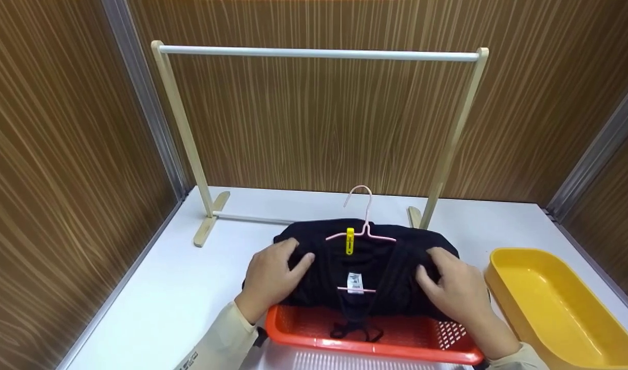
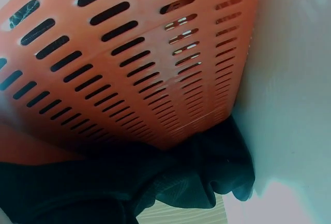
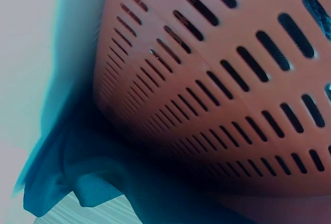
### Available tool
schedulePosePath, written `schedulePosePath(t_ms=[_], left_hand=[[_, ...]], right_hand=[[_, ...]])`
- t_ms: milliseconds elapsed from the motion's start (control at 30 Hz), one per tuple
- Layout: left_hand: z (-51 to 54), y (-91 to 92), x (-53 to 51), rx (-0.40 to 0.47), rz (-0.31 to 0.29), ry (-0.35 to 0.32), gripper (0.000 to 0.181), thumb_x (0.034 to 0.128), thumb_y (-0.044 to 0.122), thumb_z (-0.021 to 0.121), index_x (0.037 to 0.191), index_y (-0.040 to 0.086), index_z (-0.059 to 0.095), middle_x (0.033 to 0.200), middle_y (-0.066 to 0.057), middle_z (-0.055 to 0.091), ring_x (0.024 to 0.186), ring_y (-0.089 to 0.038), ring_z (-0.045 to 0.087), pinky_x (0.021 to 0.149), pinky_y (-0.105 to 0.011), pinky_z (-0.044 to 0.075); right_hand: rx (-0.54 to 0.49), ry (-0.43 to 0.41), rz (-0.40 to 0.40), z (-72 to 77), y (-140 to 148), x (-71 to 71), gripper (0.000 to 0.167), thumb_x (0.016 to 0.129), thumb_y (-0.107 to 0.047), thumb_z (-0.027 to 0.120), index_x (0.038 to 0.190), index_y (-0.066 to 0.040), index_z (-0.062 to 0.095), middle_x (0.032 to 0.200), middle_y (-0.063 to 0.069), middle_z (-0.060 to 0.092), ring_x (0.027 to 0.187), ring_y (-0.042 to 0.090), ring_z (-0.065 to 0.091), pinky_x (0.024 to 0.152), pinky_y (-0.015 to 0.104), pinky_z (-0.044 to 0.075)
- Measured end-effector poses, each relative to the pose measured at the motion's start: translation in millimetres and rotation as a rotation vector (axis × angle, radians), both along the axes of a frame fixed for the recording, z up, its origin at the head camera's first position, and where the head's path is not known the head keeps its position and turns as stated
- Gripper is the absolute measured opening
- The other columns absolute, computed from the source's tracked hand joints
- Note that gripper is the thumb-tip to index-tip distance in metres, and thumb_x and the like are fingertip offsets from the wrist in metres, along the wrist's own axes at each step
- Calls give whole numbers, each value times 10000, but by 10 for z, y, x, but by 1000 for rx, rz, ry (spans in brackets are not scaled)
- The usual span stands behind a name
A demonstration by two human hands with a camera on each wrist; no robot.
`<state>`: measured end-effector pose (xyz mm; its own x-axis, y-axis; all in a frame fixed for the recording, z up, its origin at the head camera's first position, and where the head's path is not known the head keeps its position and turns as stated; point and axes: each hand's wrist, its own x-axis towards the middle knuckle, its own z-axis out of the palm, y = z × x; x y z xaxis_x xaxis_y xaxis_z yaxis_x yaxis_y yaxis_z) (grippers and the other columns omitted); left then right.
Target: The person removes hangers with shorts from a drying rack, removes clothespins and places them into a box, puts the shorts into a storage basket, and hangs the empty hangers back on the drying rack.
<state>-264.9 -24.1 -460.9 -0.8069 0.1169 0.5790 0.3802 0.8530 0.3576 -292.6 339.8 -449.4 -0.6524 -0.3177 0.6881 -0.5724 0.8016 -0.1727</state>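
A black garment with a white neck label lies bunched over the red slotted basket. Inside its neckline sits a pink hanger, hook pointing up, with a yellow clip at the collar. My left hand grips the cloth on the left side, and my right hand grips it on the right. Dark ties dangle into the basket at the front. In both wrist views the cloth hangs down beside the basket wall; the fingers do not show there.
Behind the garment stands a wooden rack with a white top rail. A yellow tray is on the white table at the right. Wood-patterned panels enclose the back and sides.
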Motion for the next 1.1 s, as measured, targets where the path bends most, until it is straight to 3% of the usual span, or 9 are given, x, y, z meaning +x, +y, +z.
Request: schedulePosePath(t_ms=[200,467,567,667,767,867,1100], left_hand=[[-1,1,2,-3,9,4,316,976,440,663,825,190,544,658,85,423,602,-112,462,567,-285,370],[13,13,12,18,2,-10,306,979,433,660,1021,130,650,831,8,650,735,-162,605,659,-361,508],[49,-3,9,-21,-1,-6,339,979,434,657,1078,110,647,916,-18,675,814,-198,612,743,-393,516],[111,-29,22,-99,33,4,364,967,454,664,1024,97,630,917,-41,635,837,-250,562,771,-421,473],[150,-16,74,-150,116,-31,430,965,505,643,963,77,611,899,-82,595,836,-298,532,747,-443,441],[135,41,114,-145,168,-95,472,984,534,600,951,63,605,889,-109,591,832,-319,532,725,-448,440],[77,117,88,-91,155,-176,439,1004,521,585,937,88,590,866,-76,588,809,-291,533,714,-427,445]], right_hand=[[22,-36,-22,14,-6,-5,141,860,-179,712,937,-85,641,787,73,646,580,292,596,532,488,462],[30,-53,-31,25,-13,2,151,866,-183,714,948,-81,639,778,78,643,575,301,594,538,494,465],[24,-53,-31,15,-17,12,152,864,-178,714,954,-77,645,779,89,654,579,307,602,544,500,472],[17,-61,-39,5,-27,20,148,866,-180,714,952,-82,644,777,89,656,588,300,606,551,501,474],[14,-83,-54,4,-38,23,145,871,-190,714,949,-91,642,777,86,655,600,292,607,558,505,473],[15,-113,-65,12,-41,25,146,881,-198,711,957,-92,644,788,89,663,618,300,618,573,521,477],[30,-170,-67,15,0,17,180,911,-211,701,1019,-72,664,873,110,699,690,329,656,639,545,513]])
